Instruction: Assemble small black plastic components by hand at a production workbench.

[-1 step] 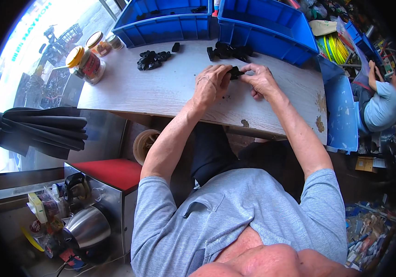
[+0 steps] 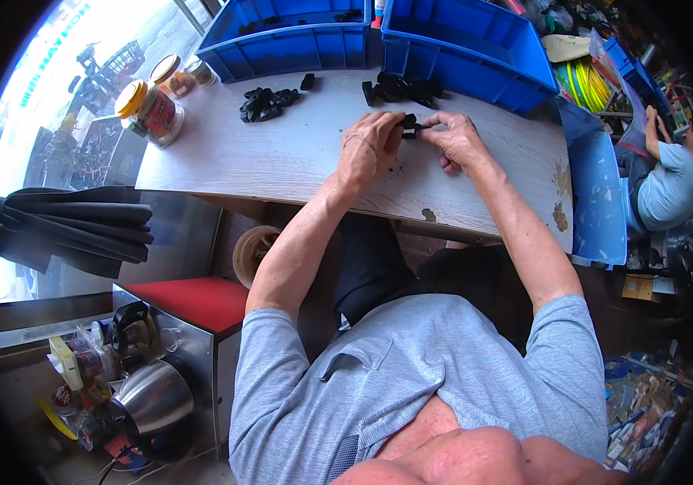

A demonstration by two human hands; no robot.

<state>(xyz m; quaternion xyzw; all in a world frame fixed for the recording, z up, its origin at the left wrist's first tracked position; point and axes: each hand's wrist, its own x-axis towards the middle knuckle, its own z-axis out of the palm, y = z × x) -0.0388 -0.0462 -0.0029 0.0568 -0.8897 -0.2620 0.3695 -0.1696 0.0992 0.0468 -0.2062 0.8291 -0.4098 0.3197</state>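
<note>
My left hand and my right hand meet over the pale wooden table. Together they pinch one small black plastic part between the fingertips, just above the tabletop. A heap of similar black parts lies right behind my hands. A second heap lies further left, with a single black piece beside it. My fingers cover most of the held part.
Two blue bins line the table's far edge, and another blue bin stands at its right end. Jars sit far left. Another person sits at the right. A kettle and a red-topped cabinet stand lower left.
</note>
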